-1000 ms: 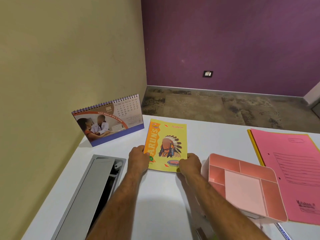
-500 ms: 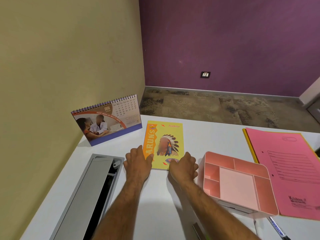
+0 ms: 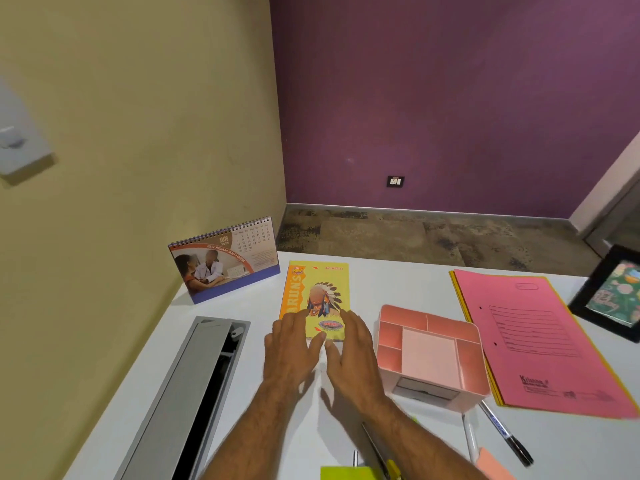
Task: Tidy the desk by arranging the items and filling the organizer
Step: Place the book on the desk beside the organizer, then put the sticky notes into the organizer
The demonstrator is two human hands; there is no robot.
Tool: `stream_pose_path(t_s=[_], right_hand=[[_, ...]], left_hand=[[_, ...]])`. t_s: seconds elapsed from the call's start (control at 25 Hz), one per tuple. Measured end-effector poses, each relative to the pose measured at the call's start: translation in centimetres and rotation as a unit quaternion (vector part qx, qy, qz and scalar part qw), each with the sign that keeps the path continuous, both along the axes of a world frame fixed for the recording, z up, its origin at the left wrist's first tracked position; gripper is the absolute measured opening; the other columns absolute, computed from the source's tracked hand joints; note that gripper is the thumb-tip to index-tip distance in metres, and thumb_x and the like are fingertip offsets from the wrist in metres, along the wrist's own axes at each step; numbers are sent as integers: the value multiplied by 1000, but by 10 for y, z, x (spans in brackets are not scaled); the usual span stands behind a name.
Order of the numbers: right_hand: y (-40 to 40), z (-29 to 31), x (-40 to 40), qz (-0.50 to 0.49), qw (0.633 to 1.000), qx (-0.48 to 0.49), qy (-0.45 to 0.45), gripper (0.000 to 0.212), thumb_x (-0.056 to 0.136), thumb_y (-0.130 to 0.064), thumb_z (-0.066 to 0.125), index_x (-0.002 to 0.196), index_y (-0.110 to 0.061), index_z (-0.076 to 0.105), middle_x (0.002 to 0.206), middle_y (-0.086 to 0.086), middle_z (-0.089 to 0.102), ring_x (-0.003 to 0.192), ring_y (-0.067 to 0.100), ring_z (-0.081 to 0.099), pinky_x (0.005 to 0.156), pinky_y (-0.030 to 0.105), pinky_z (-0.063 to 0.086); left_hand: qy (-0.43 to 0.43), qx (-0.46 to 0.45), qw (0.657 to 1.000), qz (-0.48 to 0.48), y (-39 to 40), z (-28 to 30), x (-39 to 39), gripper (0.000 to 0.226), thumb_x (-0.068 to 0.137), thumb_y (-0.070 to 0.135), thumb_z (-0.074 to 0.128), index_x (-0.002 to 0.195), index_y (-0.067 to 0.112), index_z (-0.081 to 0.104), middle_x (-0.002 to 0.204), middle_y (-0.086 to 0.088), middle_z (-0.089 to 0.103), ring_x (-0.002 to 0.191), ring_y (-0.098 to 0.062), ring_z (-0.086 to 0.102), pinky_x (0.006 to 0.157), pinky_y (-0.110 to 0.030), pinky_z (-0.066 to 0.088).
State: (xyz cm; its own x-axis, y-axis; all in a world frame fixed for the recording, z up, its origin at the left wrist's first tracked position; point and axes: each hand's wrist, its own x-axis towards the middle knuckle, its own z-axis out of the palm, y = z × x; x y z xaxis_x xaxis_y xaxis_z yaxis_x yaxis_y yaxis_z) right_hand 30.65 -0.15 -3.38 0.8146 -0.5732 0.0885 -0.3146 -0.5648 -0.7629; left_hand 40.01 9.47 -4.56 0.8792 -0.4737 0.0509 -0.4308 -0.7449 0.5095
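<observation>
Both my left hand and right hand lie flat, fingers spread, on the near edge of the yellow notebook beside the empty pink organizer on the table; an uneven push could skew it into the calendar.

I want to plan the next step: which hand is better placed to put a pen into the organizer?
Probably the right hand. The organizer stands directly beside it, and the pens lie just in front of the organizer, on the same side. The left hand is farther and would have to cross over. Both hands look free.
</observation>
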Motion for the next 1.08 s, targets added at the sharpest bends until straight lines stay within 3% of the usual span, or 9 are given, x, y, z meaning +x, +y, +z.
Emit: stream_pose_path(t_s=[0.12, 0.32, 0.4, 0.52, 0.6, 0.68, 0.76, 0.92, 1.08], right_hand=[[8, 10, -38, 13, 1000, -1, -5, 53, 96, -22, 53, 146, -16, 37, 152, 0, 38, 141, 17, 32, 114, 22, 23], [12, 11, -104, -18, 1000, 21, -5, 46, 95, -21, 56, 139, -18, 45, 140, -2, 48, 129, 15, 44, 106, 25, 36], [9, 7, -133, -51, 998, 42, 18, 44, 93, -20, 59, 136, -18, 48, 135, -2, 50, 125, 15, 47, 101, 24, 38], [-3, -7, -177, -105, 990, 62, 70, 45, 89, -20, 65, 132, -17, 52, 131, 3, 56, 121, 23, 53, 98, 33, 44], [-12, -17, -201, -139, 982, 75, 104, 44, 85, -18, 70, 127, -13, 56, 123, 6, 61, 114, 26, 57, 88, 31, 43], [-19, -25, -222, -160, 972, 85, 150, 46, 82, -22, 72, 125, -13, 57, 119, 8, 62, 112, 28, 57, 83, 30, 42], [-22, -33, -234, -156, 964, 82, 200, 55, 82, -33, 71, 130, -15, 52, 124, 7, 60, 115, 27, 54, 89, 32, 44], [-26, -33, -236, -116, 953, 1, 280, 61, 87, -45, 62, 139, -20, 41, 134, 1, 53, 121, 26, 45, 92, 35, 41], [-30, -33, -227, -126, 946, -3, 298, 51, 86, -33, 63, 134, -23, 46, 127, -2, 61, 116, 25, 49, 86, 36, 44]], left_hand=[[31, -5, 999, -8, 10, 10, -28, 52, 93, 55, 49, 139, 29, 43, 143, 6, 46, 128, -19, 42, 103, -42, 39], [60, -23, 996, -62, 30, 7, -83, 42, 92, 50, 55, 128, 29, 53, 129, 9, 55, 119, -15, 48, 98, -34, 44], [74, -24, 994, -75, 37, 1, -108, 36, 91, 48, 57, 122, 29, 56, 121, 9, 57, 114, -14, 51, 94, -30, 45], [94, -24, 991, -97, 36, -7, -147, 31, 90, 46, 58, 116, 29, 58, 108, 12, 56, 108, -13, 52, 89, -28, 45], [116, -19, 987, -108, 28, -12, -167, 29, 88, 46, 59, 112, 29, 58, 104, 12, 54, 106, -14, 51, 89, -30, 44], [138, -10, 984, -111, 18, -16, -184, 31, 85, 47, 59, 109, 28, 58, 105, 10, 54, 106, -16, 50, 90, -34, 44], [148, -2, 982, -114, 11, -24, -194, 38, 82, 49, 59, 114, 28, 56, 111, 8, 55, 110, -17, 49, 92, -34, 43], [173, -23, 981, -83, 3, -33, -200, 45, 87, 44, 61, 126, 25, 53, 119, 5, 54, 116, -17, 47, 95, -32, 42], [173, -38, 981, -82, -4, -31, -195, 52, 80, 50, 54, 125, 24, 54, 118, 5, 54, 115, -17, 47, 96, -32, 42]])
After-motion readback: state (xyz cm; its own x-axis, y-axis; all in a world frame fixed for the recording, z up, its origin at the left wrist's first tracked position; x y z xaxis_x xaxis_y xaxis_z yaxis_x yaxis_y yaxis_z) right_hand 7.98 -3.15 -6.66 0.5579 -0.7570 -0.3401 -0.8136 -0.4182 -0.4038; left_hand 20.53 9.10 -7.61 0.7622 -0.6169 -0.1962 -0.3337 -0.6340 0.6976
